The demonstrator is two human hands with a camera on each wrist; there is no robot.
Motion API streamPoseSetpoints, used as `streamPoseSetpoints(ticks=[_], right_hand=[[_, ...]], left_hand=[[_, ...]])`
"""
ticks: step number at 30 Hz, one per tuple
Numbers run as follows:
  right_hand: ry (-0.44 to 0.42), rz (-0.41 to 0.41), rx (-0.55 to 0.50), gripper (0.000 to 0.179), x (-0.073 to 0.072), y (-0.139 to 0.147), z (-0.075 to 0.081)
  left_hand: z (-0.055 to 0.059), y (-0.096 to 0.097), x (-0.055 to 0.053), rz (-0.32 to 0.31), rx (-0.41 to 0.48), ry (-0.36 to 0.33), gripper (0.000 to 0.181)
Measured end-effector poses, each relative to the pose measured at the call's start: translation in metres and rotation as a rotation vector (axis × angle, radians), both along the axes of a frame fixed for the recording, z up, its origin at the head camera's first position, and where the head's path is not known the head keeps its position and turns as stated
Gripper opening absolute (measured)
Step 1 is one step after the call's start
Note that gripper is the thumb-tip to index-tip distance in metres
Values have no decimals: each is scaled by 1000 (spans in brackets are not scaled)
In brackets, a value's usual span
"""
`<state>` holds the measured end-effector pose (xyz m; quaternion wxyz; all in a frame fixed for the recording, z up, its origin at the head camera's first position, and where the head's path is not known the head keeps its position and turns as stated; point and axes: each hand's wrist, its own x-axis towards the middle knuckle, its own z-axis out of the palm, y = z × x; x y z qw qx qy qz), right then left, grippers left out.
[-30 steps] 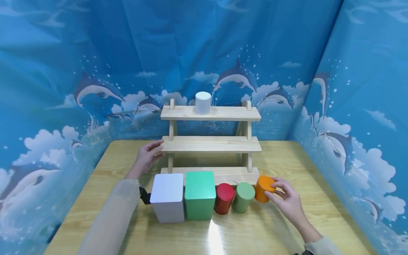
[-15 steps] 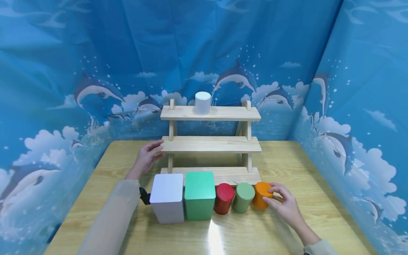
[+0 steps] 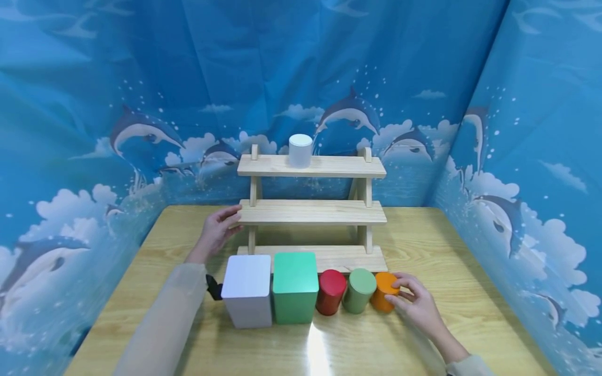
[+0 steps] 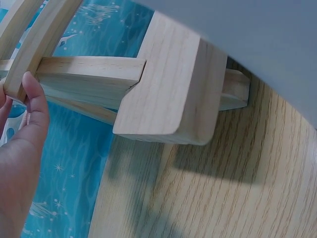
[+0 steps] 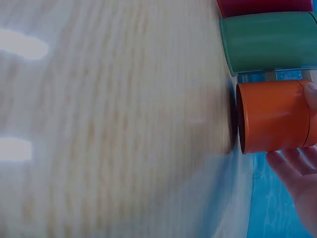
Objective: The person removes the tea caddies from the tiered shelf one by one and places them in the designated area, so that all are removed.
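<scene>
My right hand (image 3: 420, 309) pinches an orange canister (image 3: 383, 293) at its lid end, thumb on one side and fingers on the other. The canister is upright beside a light green canister (image 3: 359, 292), with a narrow gap between them in the right wrist view (image 5: 277, 116). Whether its base touches the table I cannot tell. At the left end of a three-tier wooden shelf (image 3: 310, 211), my left hand (image 3: 217, 231) grips the middle board; the left wrist view shows its thumb (image 4: 35, 96) against the board. A white cylinder (image 3: 300, 151) stands on the top tier.
Left of the light green canister stand a red canister (image 3: 331, 293), a tall green box (image 3: 295, 288) and a white box (image 3: 247, 291), in a row before the shelf. Blue dolphin-print curtains (image 3: 301, 62) close off the wooden table's (image 3: 263, 352) back and sides.
My right hand has brought the orange canister a little left and nearer to me, in line with the light green one. The left hand keeps its hold on the shelf.
</scene>
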<state>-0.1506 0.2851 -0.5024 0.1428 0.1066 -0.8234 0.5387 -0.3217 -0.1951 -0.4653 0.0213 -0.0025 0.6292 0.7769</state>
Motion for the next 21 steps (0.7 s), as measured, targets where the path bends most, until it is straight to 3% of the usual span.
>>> streamPoseSetpoints(ticks=[15,21], right_hand=[[79,58,104,27,-2,9,-13],[58,49,116,24,-1,11,-10]], left_hand=[[3,1,1,-6,-10,-8,45],[2,0,1,-11,-11,-16,47]])
